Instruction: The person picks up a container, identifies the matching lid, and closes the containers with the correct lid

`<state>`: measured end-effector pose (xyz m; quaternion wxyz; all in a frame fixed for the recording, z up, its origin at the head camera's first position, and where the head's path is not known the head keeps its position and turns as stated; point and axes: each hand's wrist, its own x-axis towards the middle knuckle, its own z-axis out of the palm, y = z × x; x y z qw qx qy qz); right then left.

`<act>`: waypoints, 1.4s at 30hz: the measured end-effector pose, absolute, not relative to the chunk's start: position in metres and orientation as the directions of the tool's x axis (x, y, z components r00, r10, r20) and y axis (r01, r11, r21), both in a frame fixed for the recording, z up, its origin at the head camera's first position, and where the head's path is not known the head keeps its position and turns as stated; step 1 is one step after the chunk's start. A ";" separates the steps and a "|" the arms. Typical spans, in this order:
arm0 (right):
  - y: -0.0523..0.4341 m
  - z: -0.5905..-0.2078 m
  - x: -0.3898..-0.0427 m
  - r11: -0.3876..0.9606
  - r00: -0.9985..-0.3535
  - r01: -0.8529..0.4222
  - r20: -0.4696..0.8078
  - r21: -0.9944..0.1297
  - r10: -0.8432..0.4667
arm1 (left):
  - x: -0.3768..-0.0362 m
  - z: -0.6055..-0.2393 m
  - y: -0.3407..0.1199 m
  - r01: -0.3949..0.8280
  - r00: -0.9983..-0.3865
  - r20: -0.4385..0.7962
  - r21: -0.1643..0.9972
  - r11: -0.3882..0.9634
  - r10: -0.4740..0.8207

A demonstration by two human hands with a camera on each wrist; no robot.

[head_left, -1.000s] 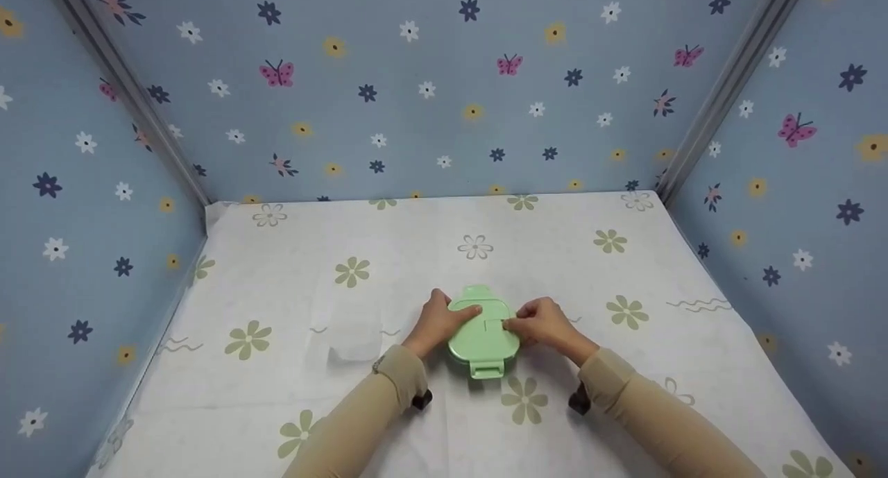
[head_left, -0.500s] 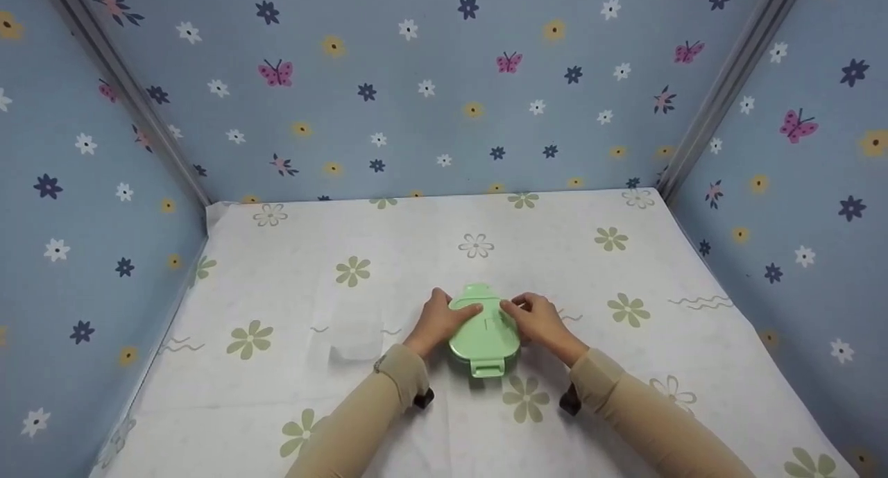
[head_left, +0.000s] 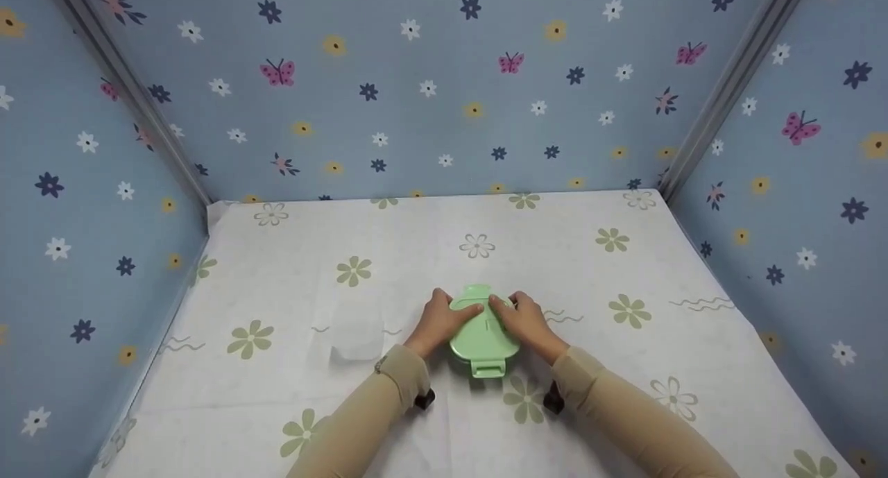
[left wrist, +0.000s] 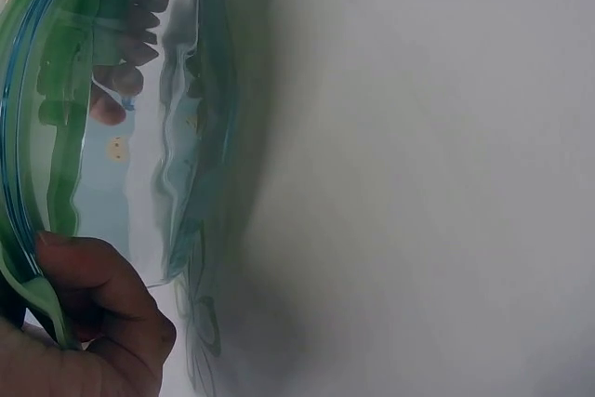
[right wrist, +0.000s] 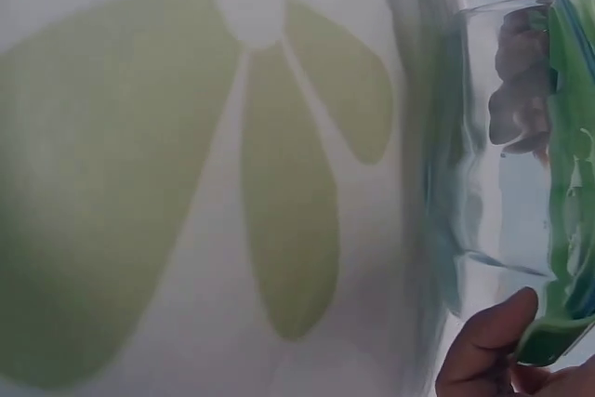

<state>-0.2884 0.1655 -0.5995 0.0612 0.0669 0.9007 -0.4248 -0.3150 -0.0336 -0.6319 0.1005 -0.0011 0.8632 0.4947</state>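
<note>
Nearest to us, our two beige sleeves (head_left: 624,422) run up to a small container with a green lid (head_left: 483,329), which sits on the flowered tablecloth (head_left: 291,291) in the middle of the table, a little toward our side. Its near latch tab (head_left: 487,371) sticks out toward us and is not covered by either hand.

What has changed is on the right. A second ago our right hand (head_left: 526,320) sat at the lid's right edge with its fingertips pinching near the middle. Now it has slid inward and over, so the fingers lie across the right half of the lid and the thumb is tucked under the rim, as the right wrist view shows with a thumb (right wrist: 488,341) against the green edge. Our left hand (head_left: 438,320) has barely moved. It clasps the left side, thumb on top of the lid, and its wrist view shows a thumb (left wrist: 93,276) hooked at the rim beside the clear wall (left wrist: 139,165) of the box (fingers of the other hand show dimly through that wall).

So both hands now hold the lidded box from opposite sides, and we judge that the work on the lid is under a firmer, two-handed grip. Whether the lid is seated or loose we cannot tell.

Farther off, to the left, a clear plastic piece (head_left: 355,332) lies on the cloth. Beyond stand the blue floral walls (head_left: 444,96).
</note>
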 end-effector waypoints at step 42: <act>0.171 -0.603 -0.295 0.600 -0.972 0.200 -0.235 -0.774 0.021 | -0.308 -0.634 -0.041 -0.088 -0.993 -0.115 0.876 0.474 0.027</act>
